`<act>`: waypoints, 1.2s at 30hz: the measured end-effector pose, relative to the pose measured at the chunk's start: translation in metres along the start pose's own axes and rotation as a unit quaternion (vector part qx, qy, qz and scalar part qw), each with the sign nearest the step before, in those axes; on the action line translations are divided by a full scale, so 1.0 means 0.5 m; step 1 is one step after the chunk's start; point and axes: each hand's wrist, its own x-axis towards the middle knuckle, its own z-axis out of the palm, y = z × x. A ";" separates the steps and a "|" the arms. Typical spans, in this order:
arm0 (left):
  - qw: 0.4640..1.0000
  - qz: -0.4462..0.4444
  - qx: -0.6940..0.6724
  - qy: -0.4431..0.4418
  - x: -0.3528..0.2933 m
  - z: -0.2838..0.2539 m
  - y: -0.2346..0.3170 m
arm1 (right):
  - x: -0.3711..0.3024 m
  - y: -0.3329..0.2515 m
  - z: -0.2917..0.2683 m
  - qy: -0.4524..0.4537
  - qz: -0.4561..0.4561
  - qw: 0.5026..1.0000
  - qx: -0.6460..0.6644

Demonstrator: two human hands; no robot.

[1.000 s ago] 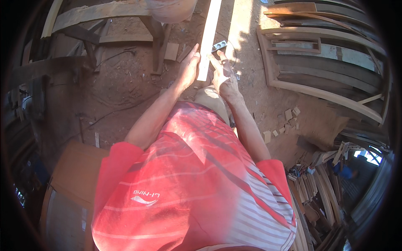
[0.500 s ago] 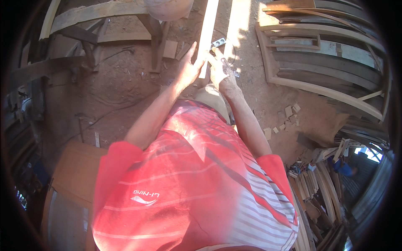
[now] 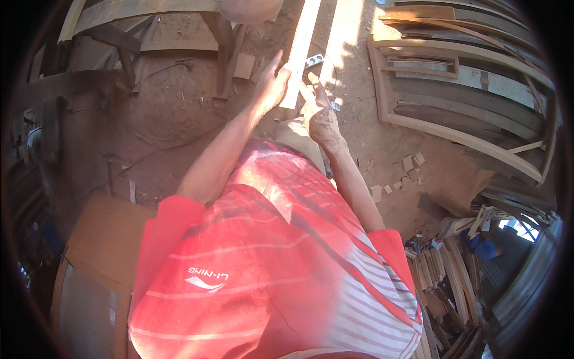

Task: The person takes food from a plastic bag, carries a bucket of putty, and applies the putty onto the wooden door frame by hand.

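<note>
A long pale wooden plank (image 3: 303, 45) runs away from me at the top middle, its near end just in front of my body and brightly sunlit. My left hand (image 3: 271, 88) holds the plank's left edge near that end, with one finger pointing up along the side. On the other side, my right hand (image 3: 321, 119) is beside the near end with its fingers apart. One of its fingertips appears to touch the plank's right edge, and another points forward, away from the wood. The underside of the plank is hidden.
A white power strip (image 3: 314, 60) lies on the dirt floor beyond my right hand. Wooden frames (image 3: 466, 131) lean at the right, with small wood offcuts (image 3: 408, 164) nearby. At the upper left stands a timber trestle (image 3: 146, 15) beside a pale bucket (image 3: 251, 9).
My right hand's fingers have moved slightly back and apart from the plank's top. My left hand has shifted a little, still at the left edge. The view has tilted slightly.
</note>
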 end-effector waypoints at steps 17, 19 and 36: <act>0.992 0.028 -0.110 -0.052 -0.068 -0.011 -0.082 | -0.043 -0.045 0.021 -0.070 0.088 0.992 -0.058; 0.995 0.020 -0.081 -0.054 -0.080 -0.012 -0.062 | -0.030 -0.036 0.021 0.042 0.000 0.998 -0.053; 0.994 0.083 0.059 -0.027 -0.061 -0.009 -0.015 | -0.053 -0.048 0.031 0.036 0.042 0.998 -0.014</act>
